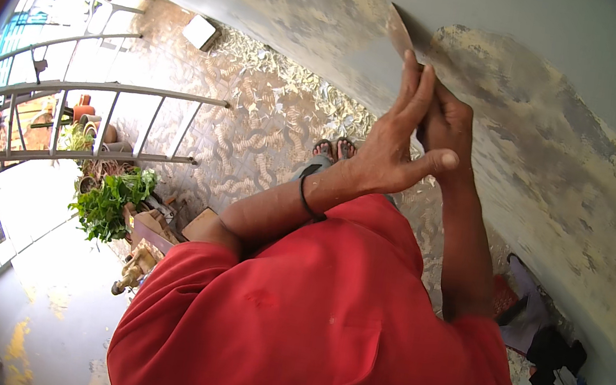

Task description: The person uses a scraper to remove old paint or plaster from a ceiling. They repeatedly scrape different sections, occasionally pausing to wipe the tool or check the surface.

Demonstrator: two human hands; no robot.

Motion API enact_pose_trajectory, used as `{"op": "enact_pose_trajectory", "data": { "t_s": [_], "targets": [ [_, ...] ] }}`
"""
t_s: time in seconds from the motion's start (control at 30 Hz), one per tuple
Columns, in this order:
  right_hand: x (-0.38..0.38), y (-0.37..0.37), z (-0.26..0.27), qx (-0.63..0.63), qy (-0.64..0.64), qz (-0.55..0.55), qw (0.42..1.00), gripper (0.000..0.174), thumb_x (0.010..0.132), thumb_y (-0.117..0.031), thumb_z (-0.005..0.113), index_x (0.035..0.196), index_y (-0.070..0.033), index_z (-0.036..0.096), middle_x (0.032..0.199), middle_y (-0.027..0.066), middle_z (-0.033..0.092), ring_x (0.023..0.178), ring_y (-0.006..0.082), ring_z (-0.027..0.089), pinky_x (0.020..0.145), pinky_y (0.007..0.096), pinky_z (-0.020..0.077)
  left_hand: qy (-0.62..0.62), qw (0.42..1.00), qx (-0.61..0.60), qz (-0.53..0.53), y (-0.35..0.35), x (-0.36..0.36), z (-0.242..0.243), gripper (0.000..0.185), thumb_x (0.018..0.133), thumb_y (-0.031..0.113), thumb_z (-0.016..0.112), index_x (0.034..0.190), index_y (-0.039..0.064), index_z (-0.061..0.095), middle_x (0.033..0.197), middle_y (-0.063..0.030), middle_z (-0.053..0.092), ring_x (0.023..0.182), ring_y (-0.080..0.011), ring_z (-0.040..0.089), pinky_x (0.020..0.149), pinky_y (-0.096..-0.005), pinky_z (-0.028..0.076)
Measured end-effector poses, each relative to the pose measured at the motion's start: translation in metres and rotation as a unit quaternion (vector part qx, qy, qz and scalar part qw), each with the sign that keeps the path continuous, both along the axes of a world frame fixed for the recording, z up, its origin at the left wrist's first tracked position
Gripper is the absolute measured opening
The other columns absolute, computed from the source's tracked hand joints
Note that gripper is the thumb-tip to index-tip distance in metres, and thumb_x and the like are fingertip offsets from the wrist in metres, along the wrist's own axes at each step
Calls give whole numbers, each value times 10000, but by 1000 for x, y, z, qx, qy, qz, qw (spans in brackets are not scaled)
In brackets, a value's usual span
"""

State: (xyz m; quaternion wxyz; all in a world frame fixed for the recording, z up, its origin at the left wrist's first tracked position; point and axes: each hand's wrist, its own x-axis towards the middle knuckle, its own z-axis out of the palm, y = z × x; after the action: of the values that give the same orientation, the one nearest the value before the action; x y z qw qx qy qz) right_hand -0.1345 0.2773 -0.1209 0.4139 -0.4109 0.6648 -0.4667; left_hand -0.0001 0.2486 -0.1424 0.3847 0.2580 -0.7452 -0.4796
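Observation:
A metal scraper [401,31] lies with its blade against the wall [363,52], where grey paint meets a rough, patchy area. My right hand [452,124] is closed around its handle, which is mostly hidden by the fingers. My left hand [397,128] is laid flat beside the right, fingers stretched towards the base of the blade and thumb standing apart. The fingertips touch or nearly touch the scraper; exact contact cannot be told.
Pale scrapings [299,85] litter the patterned floor along the wall. A metal ladder [122,88] stands left, near a leafy green plant [118,198] and cardboard boxes [152,230]. A white-topped object [199,32] sits farther off. Dark cloths or bags [548,350] lie at lower right.

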Motion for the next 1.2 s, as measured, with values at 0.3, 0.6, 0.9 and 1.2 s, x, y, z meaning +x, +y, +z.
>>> {"op": "enact_pose_trajectory", "data": {
  "t_s": [0.3, 0.6, 0.9, 1.2],
  "targets": [
    [24, 45, 6, 59, -63, -69, 994, 412, 1116, -164, 542, 1495, -27, 626, 758, -54, 501, 665, 33, 445, 590, 257, 398, 6, 996, 74, -54, -3, 31, 0, 1195, 932, 613, 744, 1712, -7, 84, 1758, -328, 91, 1622, -467, 158, 1285, -509, 287],
    [11, 53, 32, -10, -140, -129, 982, 418, 1126, -173, 566, 1492, 25, 608, 787, -50, 529, 649, 28, 451, 506, 227, 336, 43, 995, 26, -89, -6, 6, 6, 1193, 910, 637, 757, 1701, -20, 153, 1742, -348, 129, 1577, -509, 261, 1251, -510, 360],
    [9, 56, 44, -4, -89, -136, 987, 415, 1120, -175, 573, 1482, 22, 620, 770, -44, 527, 643, 38, 455, 529, 240, 354, 45, 990, 33, -129, -9, 6, 9, 1177, 929, 598, 761, 1697, -36, 132, 1733, -366, 123, 1585, -509, 234, 1261, -512, 343],
    [15, 13, 60, -17, -46, -71, 996, 412, 1102, -169, 598, 1473, 7, 636, 729, -46, 531, 616, 39, 467, 538, 248, 365, 38, 997, -24, -66, -17, 15, 17, 1199, 919, 629, 756, 1690, -51, 138, 1733, -373, 92, 1559, -531, 282, 1219, -514, 406]
  ]
}}
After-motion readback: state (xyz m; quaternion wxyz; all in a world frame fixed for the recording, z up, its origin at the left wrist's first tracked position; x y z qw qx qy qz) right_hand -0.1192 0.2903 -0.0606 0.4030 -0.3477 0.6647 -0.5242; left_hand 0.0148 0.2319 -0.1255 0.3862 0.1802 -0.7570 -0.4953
